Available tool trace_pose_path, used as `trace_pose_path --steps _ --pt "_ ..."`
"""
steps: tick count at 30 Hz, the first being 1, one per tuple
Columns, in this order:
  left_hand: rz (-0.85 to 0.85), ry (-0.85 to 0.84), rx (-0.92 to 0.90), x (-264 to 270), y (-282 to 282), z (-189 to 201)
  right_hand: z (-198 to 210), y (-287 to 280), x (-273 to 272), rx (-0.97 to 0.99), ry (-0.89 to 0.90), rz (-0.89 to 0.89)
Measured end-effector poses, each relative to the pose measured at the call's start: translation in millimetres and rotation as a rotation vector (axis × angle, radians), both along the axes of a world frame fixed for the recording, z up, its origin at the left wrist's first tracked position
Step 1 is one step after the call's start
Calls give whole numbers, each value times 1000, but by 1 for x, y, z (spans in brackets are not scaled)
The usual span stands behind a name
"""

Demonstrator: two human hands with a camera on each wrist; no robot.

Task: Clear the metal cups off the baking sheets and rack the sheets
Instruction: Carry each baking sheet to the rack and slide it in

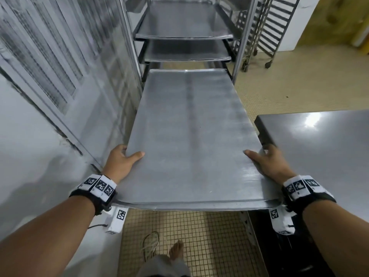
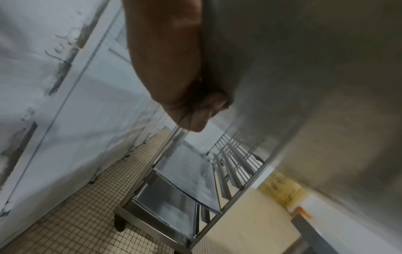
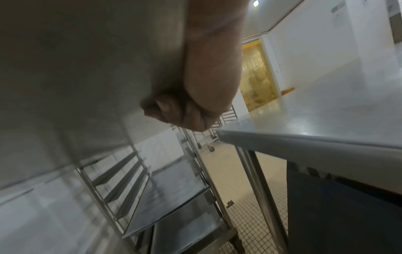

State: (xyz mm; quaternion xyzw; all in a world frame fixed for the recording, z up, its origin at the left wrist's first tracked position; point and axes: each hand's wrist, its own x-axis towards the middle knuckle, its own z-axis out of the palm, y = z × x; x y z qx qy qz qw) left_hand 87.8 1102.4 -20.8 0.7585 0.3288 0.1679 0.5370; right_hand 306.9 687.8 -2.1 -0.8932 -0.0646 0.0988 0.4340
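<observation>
I carry a bare grey baking sheet [image 1: 191, 136] flat in front of me, its far end at the open front of the tall metal rack [image 1: 242, 37]. My left hand [image 1: 121, 160] grips the sheet's left edge, thumb on top and fingers [image 2: 206, 110] curled under it. My right hand [image 1: 267, 162] grips the right edge the same way, fingers [image 3: 169, 110] curled beneath. Two other sheets [image 1: 185, 23] lie on rack rails above the carried one. No metal cups show in any view.
A steel table [image 1: 319, 148] stands close on my right, its corner near my right hand. A white wall with a louvred door [image 1: 50, 62] runs along my left. More empty racks [image 1: 267, 31] stand behind on the tiled floor [image 1: 279, 86].
</observation>
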Motion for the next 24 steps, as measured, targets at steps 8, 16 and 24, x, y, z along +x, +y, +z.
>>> trace_pose_path --steps 8,16,24 --pt "4 -8 -51 64 39 -15 21 53 38 -57 -30 68" --pt "14 -3 -28 127 74 -28 -2 80 114 -36 15 21" --pt "54 21 72 198 92 -44 -26 103 204 -16 102 18"
